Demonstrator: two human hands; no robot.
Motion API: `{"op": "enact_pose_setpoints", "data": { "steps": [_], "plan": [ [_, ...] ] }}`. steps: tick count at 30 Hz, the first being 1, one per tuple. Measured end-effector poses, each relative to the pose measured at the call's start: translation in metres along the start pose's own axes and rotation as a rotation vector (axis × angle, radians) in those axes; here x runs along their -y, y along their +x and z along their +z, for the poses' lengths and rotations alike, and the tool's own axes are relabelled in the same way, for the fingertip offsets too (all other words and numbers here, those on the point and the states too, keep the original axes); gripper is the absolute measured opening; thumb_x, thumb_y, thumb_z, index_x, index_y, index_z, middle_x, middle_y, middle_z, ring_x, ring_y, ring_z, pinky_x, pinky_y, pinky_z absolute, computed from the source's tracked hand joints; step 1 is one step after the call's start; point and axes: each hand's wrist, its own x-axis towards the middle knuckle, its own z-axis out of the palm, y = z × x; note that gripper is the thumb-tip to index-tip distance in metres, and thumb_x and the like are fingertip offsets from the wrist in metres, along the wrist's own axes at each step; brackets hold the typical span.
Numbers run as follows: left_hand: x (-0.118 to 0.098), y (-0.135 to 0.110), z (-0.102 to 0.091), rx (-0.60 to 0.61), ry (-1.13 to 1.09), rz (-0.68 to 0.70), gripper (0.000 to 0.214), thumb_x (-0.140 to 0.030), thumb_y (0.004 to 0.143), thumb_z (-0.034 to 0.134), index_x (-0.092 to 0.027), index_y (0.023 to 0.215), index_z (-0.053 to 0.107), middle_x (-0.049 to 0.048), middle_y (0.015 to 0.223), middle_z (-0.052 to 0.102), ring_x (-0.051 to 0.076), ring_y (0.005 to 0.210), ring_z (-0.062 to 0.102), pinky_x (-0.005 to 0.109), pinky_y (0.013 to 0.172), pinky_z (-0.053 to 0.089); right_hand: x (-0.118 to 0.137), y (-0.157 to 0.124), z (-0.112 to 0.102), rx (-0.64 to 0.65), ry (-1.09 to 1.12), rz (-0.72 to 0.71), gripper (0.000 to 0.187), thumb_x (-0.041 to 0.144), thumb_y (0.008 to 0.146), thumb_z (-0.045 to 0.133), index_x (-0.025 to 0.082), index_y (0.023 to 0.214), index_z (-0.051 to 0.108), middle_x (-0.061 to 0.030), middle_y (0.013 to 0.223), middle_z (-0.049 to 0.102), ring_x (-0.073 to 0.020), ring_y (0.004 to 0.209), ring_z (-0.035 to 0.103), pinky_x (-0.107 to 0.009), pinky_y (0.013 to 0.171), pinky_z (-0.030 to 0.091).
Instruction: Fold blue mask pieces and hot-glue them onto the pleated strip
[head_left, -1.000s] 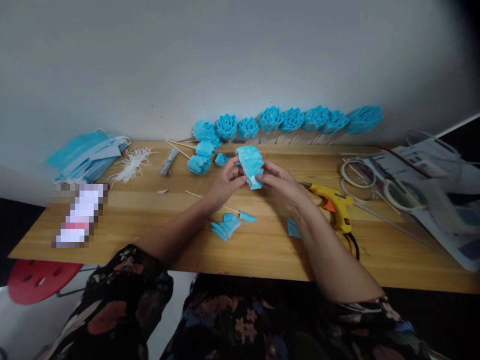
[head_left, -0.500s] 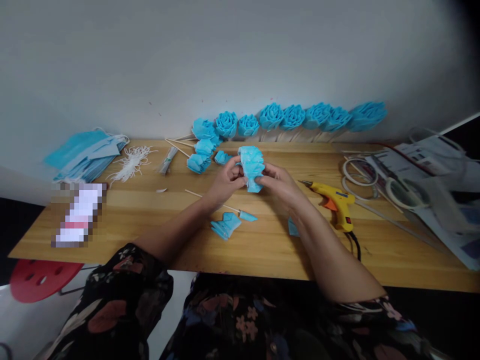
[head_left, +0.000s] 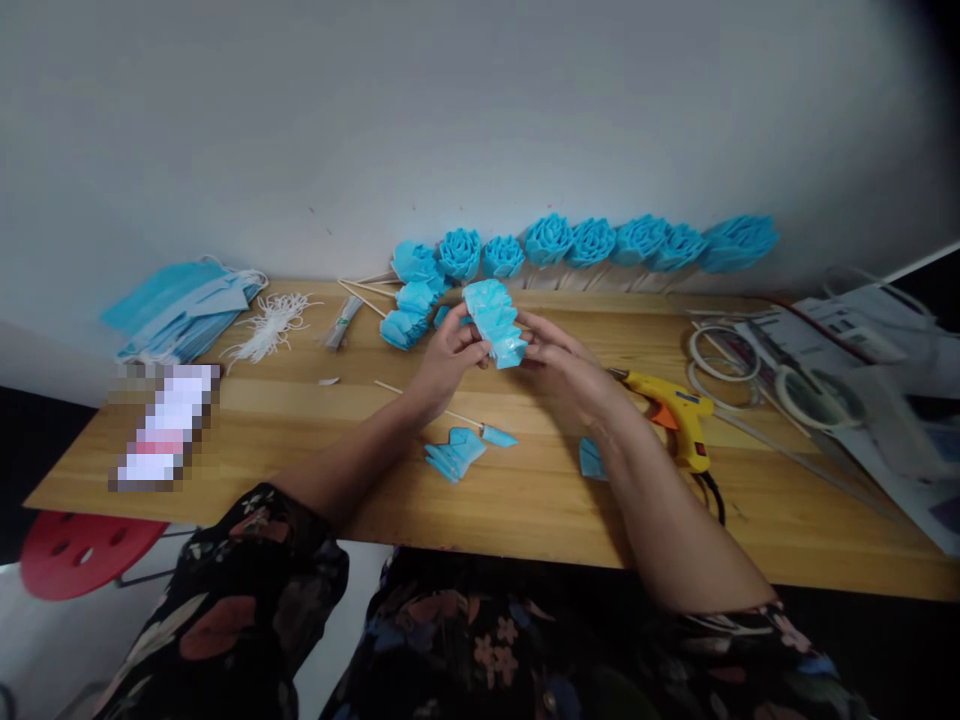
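Observation:
Between both hands, above the middle of the table, is a pleated light-blue strip (head_left: 495, 322) that looks like folded face-mask fabric. My left hand (head_left: 448, 360) grips its left side, thumb in front. My right hand (head_left: 564, 362) has its fingers closed on the strip's lower right edge. Below them lies a thin wooden stick (head_left: 420, 403) with a small blue rolled piece (head_left: 499, 436) at its end. A folded blue piece (head_left: 454, 454) rests beside it. Another blue piece (head_left: 592, 458) is partly hidden by my right forearm.
Blue fabric roses (head_left: 592, 242) on sticks line the wall. A yellow glue gun (head_left: 667, 410) lies right of my right arm. Face masks (head_left: 187, 310), white ear loops (head_left: 271, 325) and a blurred phone (head_left: 166, 425) are at left. Tape rolls (head_left: 724, 350) and papers sit at right.
The pleated strip has tilted, its lower end swinging right and up. My right hand's fingers have shifted to its lower right edge. The view has moved slightly.

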Motion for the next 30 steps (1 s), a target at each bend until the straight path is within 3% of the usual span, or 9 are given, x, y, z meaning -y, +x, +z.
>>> {"op": "enact_pose_setpoints", "data": {
  "steps": [6,12,15,22,26,30],
  "plan": [
    [-0.001,0.0003,-0.0001,-0.029,-0.035,0.01,0.06,-0.033,0.078,0.08,-0.026,0.132,0.054,0.0009,0.092,0.071,0.013,0.072,0.062,0.028,0.069,0.049,-0.0051,0.0018,0.0,-0.003,-0.11,0.01,0.05,0.032,0.077,0.076,0.025,0.127,0.071,-0.0032,0.117,0.076,-0.0246,0.113,0.065,-0.042,0.106,0.045],
    [-0.0023,-0.0008,0.0015,-0.023,-0.035,-0.009,0.062,-0.034,0.078,0.081,-0.026,0.133,0.054,0.0017,0.093,0.071,0.014,0.074,0.063,0.029,0.07,0.049,-0.0033,0.0022,0.0022,-0.008,-0.21,0.001,0.041,0.032,0.075,0.077,0.023,0.115,0.074,-0.0004,0.094,0.074,-0.0188,0.085,0.062,-0.035,0.086,0.047],
    [-0.0009,-0.0002,0.0007,-0.014,-0.028,-0.005,0.062,-0.032,0.077,0.08,-0.026,0.133,0.054,0.0019,0.094,0.071,0.015,0.076,0.063,0.029,0.07,0.049,-0.0047,0.003,0.0028,-0.007,-0.239,0.001,0.035,0.031,0.075,0.075,0.022,0.109,0.075,0.0001,0.089,0.072,-0.0178,0.08,0.059,-0.034,0.08,0.046],
    [-0.0009,0.0027,-0.0029,-0.004,0.002,0.015,0.065,-0.028,0.077,0.078,-0.026,0.137,0.053,0.0035,0.101,0.074,0.016,0.084,0.067,0.028,0.069,0.049,-0.0021,0.0011,0.0024,0.032,-0.255,-0.015,0.042,0.032,0.075,0.076,0.023,0.116,0.075,-0.0022,0.108,0.077,-0.0227,0.101,0.066,-0.039,0.096,0.047],
    [-0.0025,0.0023,-0.0014,-0.002,-0.025,0.025,0.065,-0.028,0.078,0.077,-0.026,0.138,0.052,0.0035,0.101,0.074,0.015,0.08,0.066,0.027,0.067,0.049,-0.0016,0.0023,-0.0019,-0.049,-0.12,-0.004,0.048,0.038,0.081,0.075,0.027,0.128,0.072,-0.0044,0.122,0.076,-0.0253,0.118,0.066,-0.043,0.105,0.048],
    [-0.0029,-0.0018,0.0028,0.035,-0.015,0.003,0.067,-0.029,0.077,0.079,-0.025,0.138,0.051,0.0021,0.096,0.073,0.015,0.078,0.065,0.027,0.068,0.049,-0.0026,0.0029,-0.0009,-0.07,-0.045,0.007,0.046,0.039,0.081,0.077,0.026,0.125,0.074,-0.0047,0.12,0.077,-0.026,0.12,0.067,-0.044,0.108,0.048]
  ]
}}
